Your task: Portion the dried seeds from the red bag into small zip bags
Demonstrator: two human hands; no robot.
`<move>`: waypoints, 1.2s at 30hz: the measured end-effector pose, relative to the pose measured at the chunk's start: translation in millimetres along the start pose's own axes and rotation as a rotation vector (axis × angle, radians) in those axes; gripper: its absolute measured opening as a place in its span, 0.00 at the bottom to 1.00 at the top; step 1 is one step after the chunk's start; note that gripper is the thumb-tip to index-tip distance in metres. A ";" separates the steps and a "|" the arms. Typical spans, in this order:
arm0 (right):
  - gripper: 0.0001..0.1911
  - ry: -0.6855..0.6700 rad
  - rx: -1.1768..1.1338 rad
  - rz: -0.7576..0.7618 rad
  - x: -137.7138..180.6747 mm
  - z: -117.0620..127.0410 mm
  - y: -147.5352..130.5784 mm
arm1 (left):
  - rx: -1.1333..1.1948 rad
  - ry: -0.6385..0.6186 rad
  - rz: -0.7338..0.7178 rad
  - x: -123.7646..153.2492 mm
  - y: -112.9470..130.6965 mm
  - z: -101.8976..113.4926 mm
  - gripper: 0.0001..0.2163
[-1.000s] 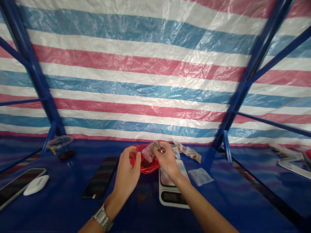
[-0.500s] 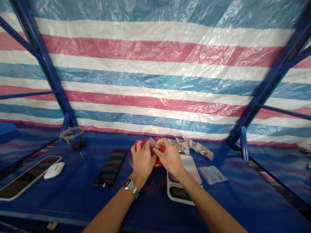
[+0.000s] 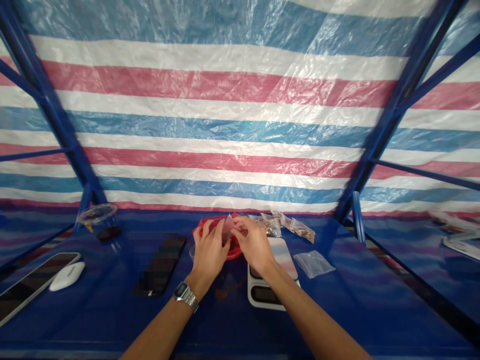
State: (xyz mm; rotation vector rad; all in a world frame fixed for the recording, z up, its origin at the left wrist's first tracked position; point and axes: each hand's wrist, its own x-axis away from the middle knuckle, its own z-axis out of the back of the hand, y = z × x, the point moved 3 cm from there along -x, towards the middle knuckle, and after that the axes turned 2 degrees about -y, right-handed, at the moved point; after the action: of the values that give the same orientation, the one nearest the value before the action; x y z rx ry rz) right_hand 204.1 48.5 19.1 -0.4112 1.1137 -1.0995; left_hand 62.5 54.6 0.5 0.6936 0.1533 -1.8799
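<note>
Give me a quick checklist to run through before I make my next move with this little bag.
1. Small clear bag between left hand and right hand: ok.
2. Bag's contents: cannot tell, fingers hide them.
3. Scale free of overhanging arms: not ok, right forearm crosses above it.
4. Scale display readable: cannot tell, no figures visible.
5. Filled bags off the scale: ok, they lie beyond it.
6. Cup with dark liquid apart from the hands: ok, far to the left.
</note>
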 end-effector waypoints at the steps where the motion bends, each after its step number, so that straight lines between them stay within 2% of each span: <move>1: 0.11 -0.001 0.005 -0.010 0.4 -0.3 0.4 | -0.004 -0.001 0.010 -0.1 -0.4 0.9 0.23; 4: 0.11 0.015 0.021 -0.017 0.8 -0.3 0.5 | 0.001 0.008 0.011 -0.8 -1.6 2.0 0.23; 8: 0.17 0.008 -0.020 0.037 1.0 -2.4 -0.2 | 0.020 0.000 -0.007 -2.8 -5.5 -1.4 0.21; 11: 0.16 -0.011 -0.012 0.000 2.8 -3.3 3.3 | 0.020 -0.018 -0.008 -4.2 -8.2 -2.6 0.22; 13: 0.14 -0.007 0.013 -0.023 5.0 -0.8 6.8 | 0.002 -0.036 -0.024 -4.0 -8.2 -1.1 0.20; 17: 0.17 0.007 0.036 -0.014 11.8 10.7 13.6 | -0.061 -0.014 -0.049 -0.4 -7.2 5.2 0.18; 22: 0.15 0.034 -0.049 -0.057 20.4 20.8 20.9 | -0.085 0.024 -0.178 5.0 -6.2 3.8 0.17; 25: 0.12 0.085 -0.110 -0.120 21.4 31.6 31.4 | -0.082 0.074 -0.234 8.7 -5.8 3.7 0.21; 27: 0.13 0.135 -0.101 -0.186 22.4 50.6 44.1 | -0.086 0.133 -0.252 13.2 -5.6 7.0 0.24; 30: 0.17 0.167 -0.041 -0.252 30.6 98.6 68.3 | -0.100 0.201 -0.278 24.4 -5.3 14.6 0.24; 34: 0.17 0.191 0.124 -0.327 59.4 170.3 101.7 | -0.087 0.233 -0.345 45.1 -3.0 28.0 0.21; 36: 0.16 0.168 0.228 -0.348 75.3 192.3 114.6 | -0.064 0.232 -0.337 54.7 -1.9 35.8 0.20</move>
State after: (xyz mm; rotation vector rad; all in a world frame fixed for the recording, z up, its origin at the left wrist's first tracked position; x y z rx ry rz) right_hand 429.4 -10.4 -20.4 -0.3434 1.0711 -1.5746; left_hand 32.9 -3.7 0.6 0.8836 0.5039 -2.0967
